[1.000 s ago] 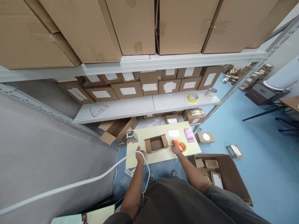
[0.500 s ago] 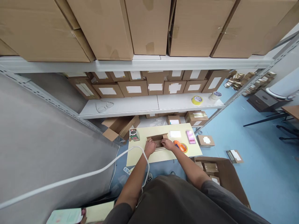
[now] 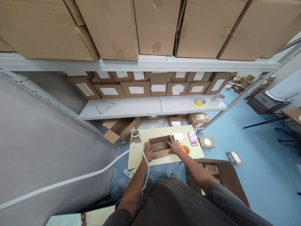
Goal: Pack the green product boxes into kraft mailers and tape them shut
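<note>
A small open cardboard box (image 3: 162,153) lies on the pale yellow table, with its hollow facing up and a flap folded out towards me. My left hand (image 3: 148,153) rests on the box's left side with the fingers spread. On the opposite side, my right hand (image 3: 173,145) presses on the right end, its fingers also apart. Close to the right hand are an orange tape dispenser (image 3: 184,148) and a white sheet or label stack (image 3: 178,136) behind the box.
A small green box (image 3: 135,136) stands on the table's left, pink items (image 3: 193,139) on its right. A large carton (image 3: 231,179) holds smaller boxes beside me. A white cable (image 3: 94,173) crosses the left. Overhead runs a shelf edge (image 3: 150,65) loaded with cartons.
The box's front flap now lies folded outward, showing more of the inside. My left hand has moved down and left, and both hands have gone from curled to spread fingers.
</note>
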The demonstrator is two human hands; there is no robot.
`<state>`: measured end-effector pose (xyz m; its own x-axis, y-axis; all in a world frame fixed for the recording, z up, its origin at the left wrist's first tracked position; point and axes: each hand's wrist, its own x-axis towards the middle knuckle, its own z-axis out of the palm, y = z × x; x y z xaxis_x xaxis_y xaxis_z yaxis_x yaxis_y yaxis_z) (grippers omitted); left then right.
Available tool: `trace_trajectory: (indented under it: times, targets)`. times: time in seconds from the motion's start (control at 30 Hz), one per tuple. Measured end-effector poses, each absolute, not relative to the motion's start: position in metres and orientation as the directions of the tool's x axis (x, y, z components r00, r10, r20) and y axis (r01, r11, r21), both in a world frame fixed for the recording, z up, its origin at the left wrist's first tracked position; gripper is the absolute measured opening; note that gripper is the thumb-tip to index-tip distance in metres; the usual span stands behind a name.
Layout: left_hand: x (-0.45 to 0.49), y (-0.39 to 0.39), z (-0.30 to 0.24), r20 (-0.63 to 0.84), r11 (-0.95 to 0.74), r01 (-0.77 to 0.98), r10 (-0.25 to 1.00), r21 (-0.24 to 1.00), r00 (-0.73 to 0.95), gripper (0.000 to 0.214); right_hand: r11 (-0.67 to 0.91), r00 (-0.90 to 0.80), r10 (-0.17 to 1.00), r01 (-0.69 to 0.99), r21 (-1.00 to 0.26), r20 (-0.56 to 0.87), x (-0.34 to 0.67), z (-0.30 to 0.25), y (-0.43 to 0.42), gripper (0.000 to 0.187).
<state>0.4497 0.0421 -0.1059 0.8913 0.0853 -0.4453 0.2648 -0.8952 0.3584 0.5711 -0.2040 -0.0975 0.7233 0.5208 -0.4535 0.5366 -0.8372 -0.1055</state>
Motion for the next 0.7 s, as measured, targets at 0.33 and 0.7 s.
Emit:
trace_trajectory:
  times: [0.33,0.7]
  targets:
    - [0.455,0.024,-0.132,-0.417,-0.821,0.394,0.214,0.413,0.883,0.023,-0.894,0.765,0.443,0.335,-0.299,-0.468,0.567,-0.136,-0.201,0.114]
    - [0.45,0.028,-0.135,-0.384,-0.848,0.356,0.2,0.394,0.901,0.022,-0.911,0.798,0.364,0.196,-0.364,-0.48,0.572,-0.128,-0.188,0.139]
